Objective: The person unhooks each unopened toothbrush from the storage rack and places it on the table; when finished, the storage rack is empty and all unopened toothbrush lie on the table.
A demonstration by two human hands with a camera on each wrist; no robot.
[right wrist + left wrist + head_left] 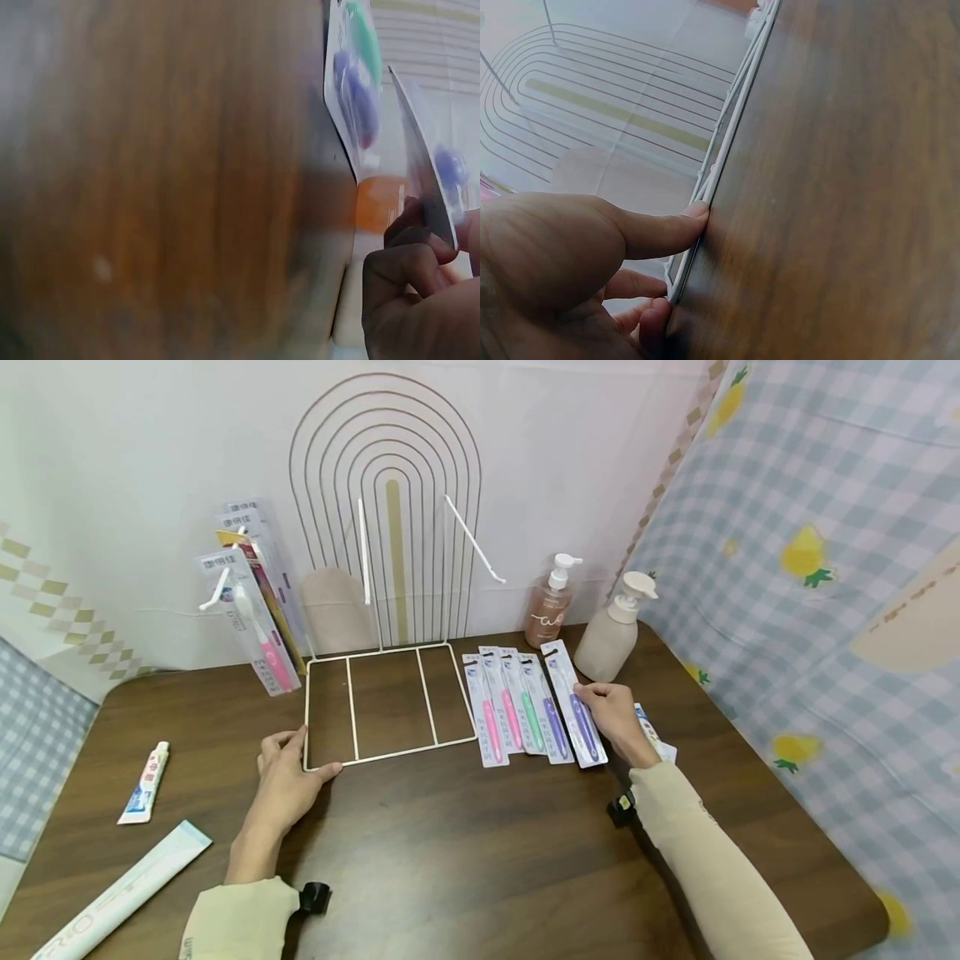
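Note:
A white wire display rack (352, 710) stands against the back wall, with an arched back panel and prongs sticking forward. My left hand (281, 785) grips its front left base corner; in the left wrist view, the thumb (664, 234) lies on the wire and the fingertips are at the corner. My right hand (613, 714) pinches a packaged toothbrush (583, 731) with a purple handle by the right edge of its card. The right wrist view shows that pack (429, 161) tilted, its lower end between thumb and fingers. Several packaged toothbrushes (513, 706), pink, green and purple, overlap just left of it.
More toothbrush packs (251, 627) hang on the rack's left prongs. Behind my right hand stand an amber pump bottle (546, 614) and a beige pump bottle (609, 639). A toothpaste tube (146, 785) and a larger white tube (123, 893) lie left; another tube (651, 731) is partly hidden right.

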